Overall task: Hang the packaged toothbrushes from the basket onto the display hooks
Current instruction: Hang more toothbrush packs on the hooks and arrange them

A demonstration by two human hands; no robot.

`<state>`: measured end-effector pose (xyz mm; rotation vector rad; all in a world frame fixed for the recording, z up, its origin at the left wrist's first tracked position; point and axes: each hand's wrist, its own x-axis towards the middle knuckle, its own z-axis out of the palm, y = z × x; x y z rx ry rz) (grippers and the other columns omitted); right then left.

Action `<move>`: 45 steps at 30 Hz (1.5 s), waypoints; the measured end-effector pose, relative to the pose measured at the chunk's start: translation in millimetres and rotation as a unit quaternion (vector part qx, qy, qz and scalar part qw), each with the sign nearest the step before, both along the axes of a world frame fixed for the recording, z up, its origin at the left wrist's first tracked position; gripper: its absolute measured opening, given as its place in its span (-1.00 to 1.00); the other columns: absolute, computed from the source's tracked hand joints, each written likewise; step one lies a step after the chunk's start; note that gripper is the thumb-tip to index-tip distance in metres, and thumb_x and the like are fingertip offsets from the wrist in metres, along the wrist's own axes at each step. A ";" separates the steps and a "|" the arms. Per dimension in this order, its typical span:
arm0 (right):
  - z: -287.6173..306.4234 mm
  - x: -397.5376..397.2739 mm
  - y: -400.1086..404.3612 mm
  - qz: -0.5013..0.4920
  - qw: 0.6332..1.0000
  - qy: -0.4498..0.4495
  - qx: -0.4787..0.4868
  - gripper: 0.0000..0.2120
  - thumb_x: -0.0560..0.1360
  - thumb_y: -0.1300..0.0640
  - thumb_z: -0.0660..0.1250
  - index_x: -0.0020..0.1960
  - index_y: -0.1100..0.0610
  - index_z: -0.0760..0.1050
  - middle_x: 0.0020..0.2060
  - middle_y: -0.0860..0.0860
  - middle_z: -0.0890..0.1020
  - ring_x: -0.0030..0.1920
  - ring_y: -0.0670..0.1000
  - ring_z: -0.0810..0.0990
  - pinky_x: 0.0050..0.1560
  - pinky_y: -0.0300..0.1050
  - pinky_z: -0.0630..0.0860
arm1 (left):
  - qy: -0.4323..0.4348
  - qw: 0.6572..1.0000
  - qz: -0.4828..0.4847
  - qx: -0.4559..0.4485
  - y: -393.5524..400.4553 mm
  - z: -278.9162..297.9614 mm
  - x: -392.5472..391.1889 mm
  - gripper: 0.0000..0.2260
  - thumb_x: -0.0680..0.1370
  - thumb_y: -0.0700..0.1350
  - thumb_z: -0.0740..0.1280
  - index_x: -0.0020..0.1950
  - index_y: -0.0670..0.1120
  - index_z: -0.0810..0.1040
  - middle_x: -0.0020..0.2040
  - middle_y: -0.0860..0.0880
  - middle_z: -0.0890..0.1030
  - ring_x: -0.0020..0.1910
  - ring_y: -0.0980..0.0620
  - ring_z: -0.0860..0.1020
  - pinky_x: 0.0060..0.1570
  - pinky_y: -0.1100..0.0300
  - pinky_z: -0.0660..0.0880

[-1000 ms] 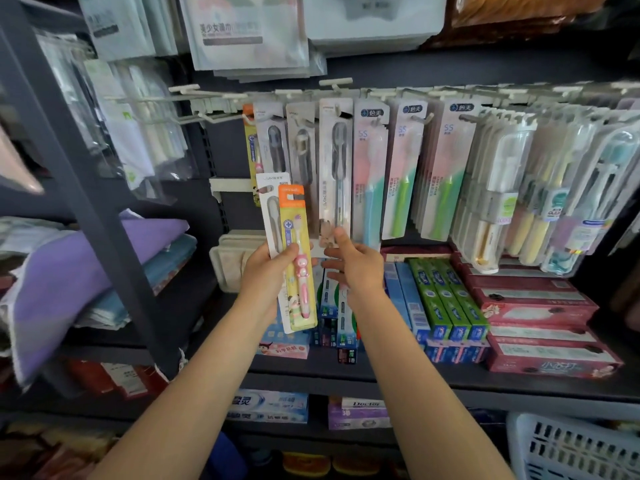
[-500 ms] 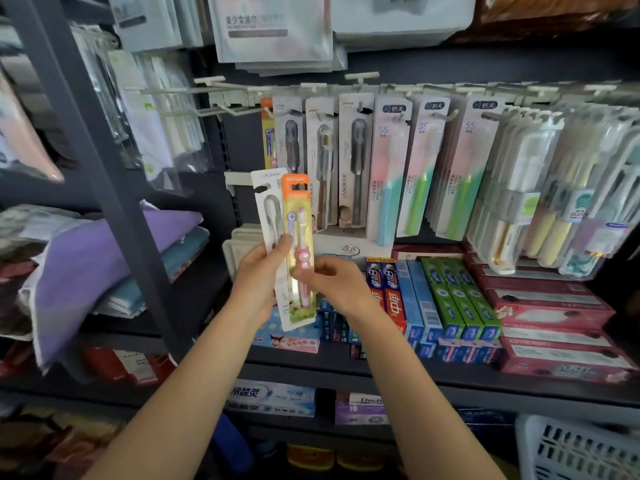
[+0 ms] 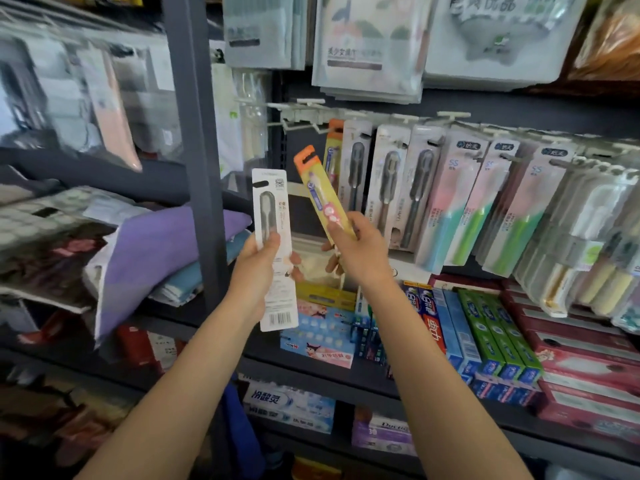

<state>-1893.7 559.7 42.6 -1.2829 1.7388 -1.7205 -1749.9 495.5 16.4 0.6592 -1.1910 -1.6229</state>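
Note:
My left hand (image 3: 258,270) grips a white toothbrush pack (image 3: 275,244), held upright in front of the shelf. My right hand (image 3: 360,251) pinches a yellow toothbrush pack with an orange top (image 3: 320,190), tilted with its top to the left, just below the white display hooks (image 3: 301,121). A matching orange-topped pack (image 3: 333,147) hangs on the leftmost filled hook. Grey, pink and green toothbrush packs (image 3: 446,192) hang in rows to the right. The basket is out of view.
A dark shelf upright (image 3: 195,143) stands left of my hands. Folded purple and blue cloths (image 3: 156,251) lie on the left shelf. Toothpaste boxes (image 3: 485,327) fill the shelf below the hooks. Flat packets (image 3: 372,46) hang above.
My right hand has taken the yellow pack from the pair in my left hand and raised it toward the hooks. My left hand keeps the white pack. The view shifted left.

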 end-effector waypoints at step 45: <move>-43.5 -21.6 -50.3 0.067 0.986 -0.130 0.078 -0.68 0.58 -0.16 0.33 -0.01 0.10 0.63 -0.18 0.01 0.73 -0.14 0.04 0.71 -0.06 -0.02 0.64 | -0.047 0.998 -0.028 0.004 -59.1 -18.4 -37.9 -0.77 0.59 -0.27 0.35 0.21 -0.06 0.60 0.09 -0.16 0.70 0.06 -0.13 0.69 0.05 -0.05 0.61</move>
